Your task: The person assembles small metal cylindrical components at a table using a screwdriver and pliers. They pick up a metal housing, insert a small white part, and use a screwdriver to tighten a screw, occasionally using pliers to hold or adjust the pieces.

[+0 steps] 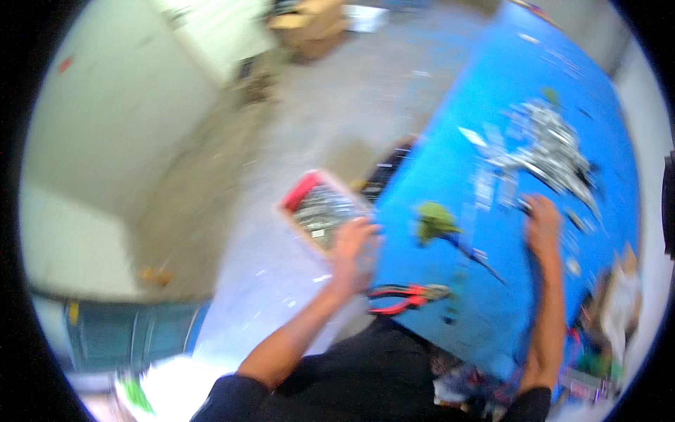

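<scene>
My left hand (355,250) is closed over the near right edge of a shallow box (304,228) with a red inner end. Inside lie many small silvery metal parts (325,211). The box sits just beyond the left edge of the blue table, and what supports it is hidden. On the table, my right hand (543,224) has its fingers bent around a small dark thing, too blurred to name. Just past it spreads a heap of shiny metal pieces (552,144). Between my hands lies a green thing (436,221) beside a thin dark tool (474,254).
Pliers with red handles (401,299) lie at the near left edge of the blue table (422,271). An opened carton (619,302) and clutter stand at the right. A cardboard box (309,28) rests on the floor at the back; a teal case (133,334) is at lower left.
</scene>
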Available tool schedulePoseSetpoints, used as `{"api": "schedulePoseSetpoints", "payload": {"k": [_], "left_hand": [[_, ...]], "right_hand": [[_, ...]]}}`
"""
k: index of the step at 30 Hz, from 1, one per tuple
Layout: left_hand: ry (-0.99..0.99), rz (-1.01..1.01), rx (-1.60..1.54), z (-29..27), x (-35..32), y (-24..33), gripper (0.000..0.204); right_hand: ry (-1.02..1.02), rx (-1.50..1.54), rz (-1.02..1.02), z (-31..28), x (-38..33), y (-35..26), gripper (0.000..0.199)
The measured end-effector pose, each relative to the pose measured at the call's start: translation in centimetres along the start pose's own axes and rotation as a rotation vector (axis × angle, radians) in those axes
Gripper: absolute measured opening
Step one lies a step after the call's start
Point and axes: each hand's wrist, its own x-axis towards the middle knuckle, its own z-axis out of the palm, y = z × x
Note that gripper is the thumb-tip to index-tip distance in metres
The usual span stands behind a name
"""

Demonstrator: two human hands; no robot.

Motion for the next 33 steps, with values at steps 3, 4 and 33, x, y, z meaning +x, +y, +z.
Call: {"api": "schedulePoseSetpoints", "payload": {"k": [3, 4, 33], "left_hand": [[-0.005, -0.035, -0.062, 1.0, 1.0, 1.8, 0.028], [0.030, -0.011, -0.038, 0.8, 1.0, 1.9, 0.026], [0.068, -0.109, -0.508, -13.9, -12.6, 8.8, 0.024]], "right_hand": [[-0.036, -0.138, -0.011, -1.7, -1.3, 4.4, 0.036], [-0.099, -0.195, 0.078, -1.3, -2.1, 6.0, 0.038], [-0.300, 0.804, -0.051, -2.4, -10.5, -37.0, 0.039]]}}
